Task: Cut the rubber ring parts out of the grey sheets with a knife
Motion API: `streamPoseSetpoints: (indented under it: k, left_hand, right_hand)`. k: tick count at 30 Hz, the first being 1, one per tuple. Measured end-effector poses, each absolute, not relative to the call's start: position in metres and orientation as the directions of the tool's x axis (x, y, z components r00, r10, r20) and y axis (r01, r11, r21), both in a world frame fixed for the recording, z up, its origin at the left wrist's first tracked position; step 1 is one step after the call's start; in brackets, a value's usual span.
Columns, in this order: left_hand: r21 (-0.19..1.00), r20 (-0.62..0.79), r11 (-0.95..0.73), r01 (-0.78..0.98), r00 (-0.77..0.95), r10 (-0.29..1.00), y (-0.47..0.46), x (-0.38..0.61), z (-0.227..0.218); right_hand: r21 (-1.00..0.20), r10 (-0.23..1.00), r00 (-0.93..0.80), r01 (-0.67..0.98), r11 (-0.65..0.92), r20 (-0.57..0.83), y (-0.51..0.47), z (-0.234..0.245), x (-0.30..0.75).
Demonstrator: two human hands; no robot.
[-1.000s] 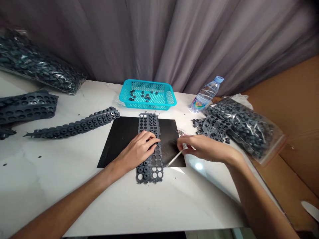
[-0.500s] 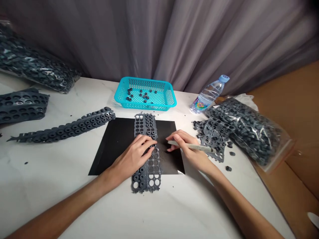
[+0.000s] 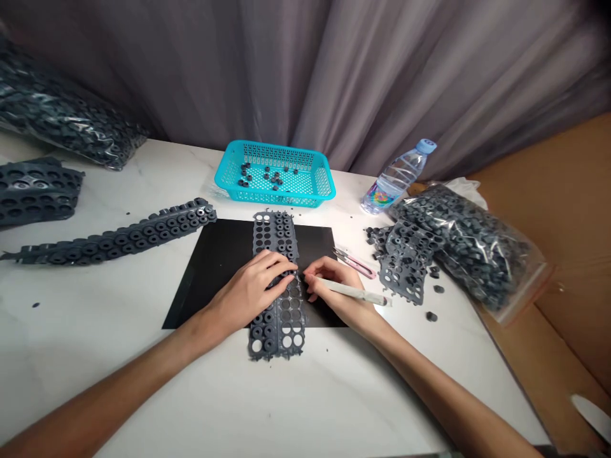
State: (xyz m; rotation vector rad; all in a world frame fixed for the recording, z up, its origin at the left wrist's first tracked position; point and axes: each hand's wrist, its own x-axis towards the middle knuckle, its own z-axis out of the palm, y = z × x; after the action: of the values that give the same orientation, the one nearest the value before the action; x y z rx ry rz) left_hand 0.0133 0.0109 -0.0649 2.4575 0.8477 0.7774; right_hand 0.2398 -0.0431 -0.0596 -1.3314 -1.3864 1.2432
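My left hand lies across a dark grey rubber sheet, thumb and fingers closed on its right-hand rows. The sheet has round holes, some filled with ring-shaped rubber pieces, others bare. My right hand grips a pale, slim, pen-like tool between thumb and fingers, its front end beside the sheet's right edge and close to my left fingertips. I cannot make out the tool's tip. Beneath the sheet is a black mat. Pink-handled snips lie just beyond my right hand.
A turquoise basket with several small rubber pieces stands behind the mat. A water bottle, a punched rubber sheet and a filled bag are at right. Left are a rubber strip, another sheet and a bag.
My right hand has moved left with the pen-like tool, up to the sheet's edge. The pink snips, hidden before, now show. My left hand stays on the sheet; the view has shifted slightly.
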Motion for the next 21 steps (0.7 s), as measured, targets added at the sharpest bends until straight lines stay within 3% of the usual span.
streamPoseSetpoints:
  k: [6, 21]
  left_hand:
    - [0.541, 0.370, -0.734, 0.409, 0.668, 0.645, 0.0104, 0.0131, -0.0657]
    - [0.537, 0.387, -0.744, 0.397, 0.668, 0.636, 0.0116, 0.0123, -0.0664]
  right_hand:
    - [-0.994, 0.992, -0.102, 0.090, -0.060, -0.069, -0.0434, -0.0599, 0.2372]
    - [-0.986, 0.992, -0.118, 0.162, -0.026, -0.046, -0.0444, -0.0570, 0.2331]
